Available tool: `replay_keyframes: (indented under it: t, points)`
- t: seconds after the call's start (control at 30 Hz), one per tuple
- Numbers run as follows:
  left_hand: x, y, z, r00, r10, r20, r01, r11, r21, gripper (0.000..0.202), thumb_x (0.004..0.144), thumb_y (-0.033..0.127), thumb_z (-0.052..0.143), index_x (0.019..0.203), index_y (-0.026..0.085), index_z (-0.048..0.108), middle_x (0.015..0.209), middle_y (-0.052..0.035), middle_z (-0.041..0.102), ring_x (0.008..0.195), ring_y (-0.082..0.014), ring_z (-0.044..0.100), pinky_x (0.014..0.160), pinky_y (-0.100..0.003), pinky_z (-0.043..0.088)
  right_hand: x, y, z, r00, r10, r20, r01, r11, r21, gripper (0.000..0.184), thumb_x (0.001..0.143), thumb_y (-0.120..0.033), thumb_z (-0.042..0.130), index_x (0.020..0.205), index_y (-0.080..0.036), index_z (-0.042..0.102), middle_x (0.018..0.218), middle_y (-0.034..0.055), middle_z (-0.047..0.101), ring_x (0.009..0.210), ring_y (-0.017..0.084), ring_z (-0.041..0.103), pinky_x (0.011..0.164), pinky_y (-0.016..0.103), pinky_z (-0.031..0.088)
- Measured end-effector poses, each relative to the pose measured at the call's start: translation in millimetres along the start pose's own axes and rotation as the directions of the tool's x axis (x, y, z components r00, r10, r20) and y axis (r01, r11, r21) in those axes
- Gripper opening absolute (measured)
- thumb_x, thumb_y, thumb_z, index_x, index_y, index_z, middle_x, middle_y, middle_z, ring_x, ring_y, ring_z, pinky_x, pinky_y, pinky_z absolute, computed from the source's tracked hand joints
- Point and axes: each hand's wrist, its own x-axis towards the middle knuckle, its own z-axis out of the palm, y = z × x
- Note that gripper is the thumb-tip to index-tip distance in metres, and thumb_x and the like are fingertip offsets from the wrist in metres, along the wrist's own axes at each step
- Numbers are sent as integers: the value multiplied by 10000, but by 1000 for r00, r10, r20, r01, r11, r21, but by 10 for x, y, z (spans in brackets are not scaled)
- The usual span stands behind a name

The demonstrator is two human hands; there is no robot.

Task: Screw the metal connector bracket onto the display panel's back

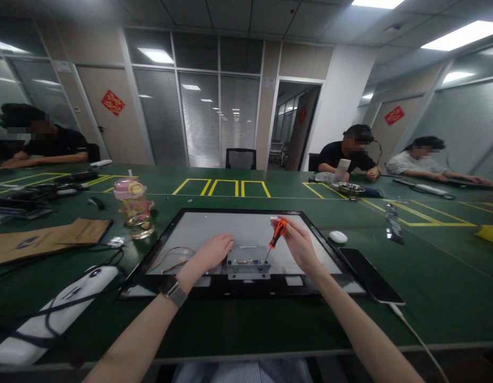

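Note:
A flat display panel (190, 226) with a black frame lies back side up on the table before me. On its near part sits a metal bracket (248, 274) with a row of ports, including a blue one. My right hand (302, 244) grips an orange and black screwdriver (278, 234) by its handle. The shaft slants down to the right end of the port bracket; whether its tip sits in a screw is too small to tell. My left hand (214, 252) rests with outstretched fingers beside the bracket's left edge. Thin wires (170, 258) run across the panel left of it.
A pink-lidded bottle (134, 207), a brown paper bag (78, 234) and a white power strip (66, 306) with dark cables lie left. At right are a cabled phone (369, 274) and a white earbud case (337, 236). Several people sit across the green table (441, 276).

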Motion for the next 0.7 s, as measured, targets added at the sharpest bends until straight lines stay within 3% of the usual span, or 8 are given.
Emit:
replay_keyframes:
  t: [0.1,0.27,0.5,0.7]
  points:
    - [0,-6,6,1000,5,6,-5,1000,-2,417,952,326,210,1186,152,508,1290,-95,499,1201,-187,435,1011,-343,304,-12,1,11,1000,12,27,-12,1000,-4,259,779,-324,605,1018,-238,656,967,52,692,942,232,616,952,447,374]
    - [9,-10,14,1000,1,3,-1,1000,1,423,951,323,213,1185,137,512,1287,-102,500,1189,-193,447,1013,-344,303,-19,30,1,999,-17,-37,13,995,-104,290,754,-308,639,1040,-262,644,907,27,679,900,200,604,941,414,383]
    - [22,-12,29,1000,10,-8,-10,1000,7,414,949,316,226,1167,138,529,1274,-99,514,1184,-192,453,1014,-335,308,-16,31,18,1000,-14,22,15,999,-43,310,782,-328,604,1083,-256,610,1012,51,664,953,218,604,928,423,394]
    - [18,-28,39,1000,7,6,-8,1000,16,414,951,319,218,1187,146,511,1290,-99,498,1195,-195,441,1004,-347,318,-4,98,-44,995,-55,-83,39,981,-188,274,710,-293,685,976,-255,628,828,0,616,793,169,573,796,329,447]
